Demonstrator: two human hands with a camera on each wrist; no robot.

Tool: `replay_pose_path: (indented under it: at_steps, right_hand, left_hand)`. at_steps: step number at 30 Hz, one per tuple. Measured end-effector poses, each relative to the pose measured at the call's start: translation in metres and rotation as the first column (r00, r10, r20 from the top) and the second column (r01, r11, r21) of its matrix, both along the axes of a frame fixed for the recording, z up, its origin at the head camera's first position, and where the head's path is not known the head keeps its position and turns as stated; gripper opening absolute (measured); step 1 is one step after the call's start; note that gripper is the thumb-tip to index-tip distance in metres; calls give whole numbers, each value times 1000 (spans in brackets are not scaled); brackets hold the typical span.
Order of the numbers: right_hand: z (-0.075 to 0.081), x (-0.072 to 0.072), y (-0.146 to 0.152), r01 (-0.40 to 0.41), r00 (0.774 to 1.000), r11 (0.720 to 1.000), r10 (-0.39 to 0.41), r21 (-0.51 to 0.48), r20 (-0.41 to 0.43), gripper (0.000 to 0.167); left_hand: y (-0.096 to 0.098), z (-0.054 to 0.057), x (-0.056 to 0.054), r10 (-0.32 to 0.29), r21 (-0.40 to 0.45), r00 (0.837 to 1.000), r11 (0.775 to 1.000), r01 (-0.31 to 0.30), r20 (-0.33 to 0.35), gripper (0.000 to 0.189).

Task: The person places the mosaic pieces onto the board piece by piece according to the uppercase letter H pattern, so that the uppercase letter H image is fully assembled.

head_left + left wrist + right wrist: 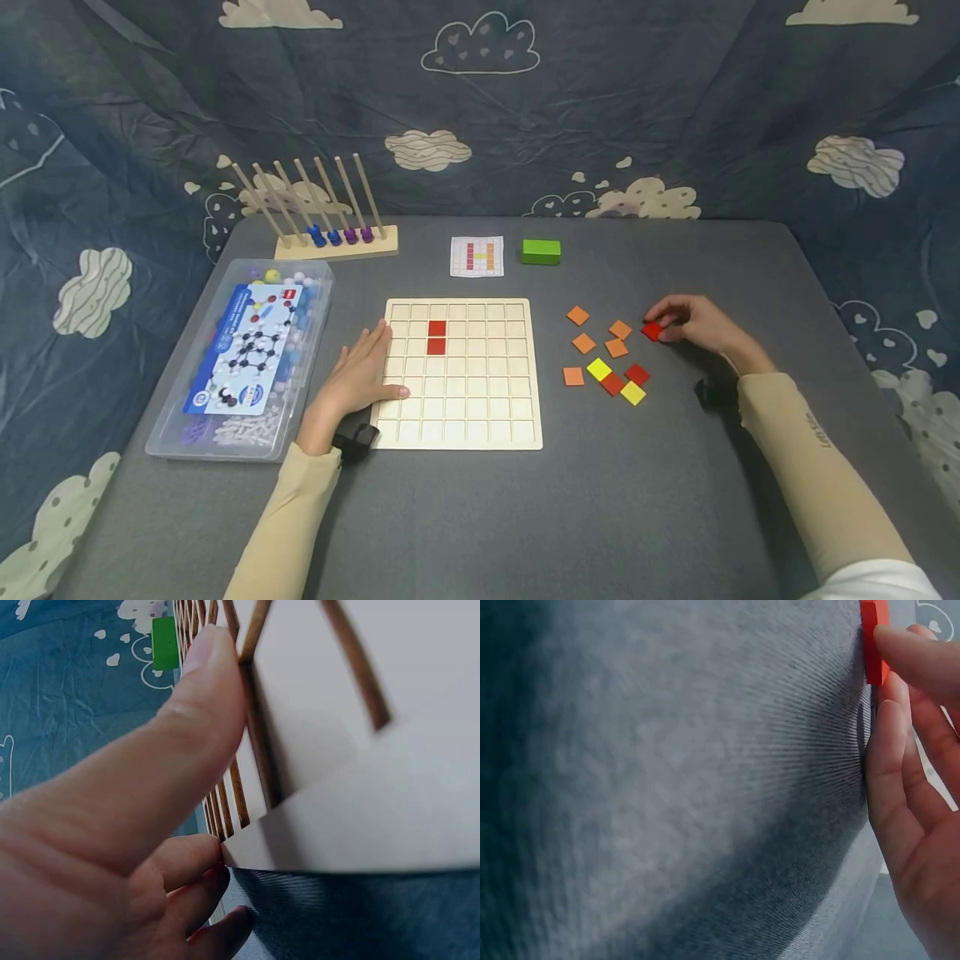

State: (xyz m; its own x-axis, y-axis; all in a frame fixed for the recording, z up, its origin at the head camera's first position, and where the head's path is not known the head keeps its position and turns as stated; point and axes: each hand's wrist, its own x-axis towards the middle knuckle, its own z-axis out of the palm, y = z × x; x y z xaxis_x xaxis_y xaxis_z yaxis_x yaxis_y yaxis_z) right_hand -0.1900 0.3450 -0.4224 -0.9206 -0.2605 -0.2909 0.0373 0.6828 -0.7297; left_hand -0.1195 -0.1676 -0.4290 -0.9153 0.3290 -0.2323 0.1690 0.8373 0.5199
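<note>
A pale wooden grid board (pixel 459 442) holds two red square tiles (pixel 437 328), one above the other in its upper left part. My left hand (pixel 358 377) rests at the board's left edge. In the left wrist view the thumb (pixel 196 724) lies over the top of the board, and the other fingers are beside its edge. Out to the right, my right hand (pixel 699 325) pinches a red tile (pixel 652 331) between thumb and fingers, low over the table. The same held tile (pixel 873 641) shows at the top right of the right wrist view.
Loose orange tiles (pixel 583 343), yellow tiles (pixel 633 392) and red tiles (pixel 637 373) lie right of the board. Behind it are a pattern card (pixel 477 257) and a green block (pixel 541 252). A plastic case (pixel 311 350) and a peg stand (pixel 337 247) stand left.
</note>
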Motion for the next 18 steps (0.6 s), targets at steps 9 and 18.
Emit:
replay_pose_path:
  at_steps: [9,18]
  right_hand:
    - [2,-1,-1,21,999,999,-22,48,37,22]
    - [17,-3,-12,32,996,998,-27,-63,83,30]
  left_hand:
    - [0,0,1,-3,1,1000,1000,3,-2,100]
    - [0,0,1,-2,1,1000,1000,2,0,100]
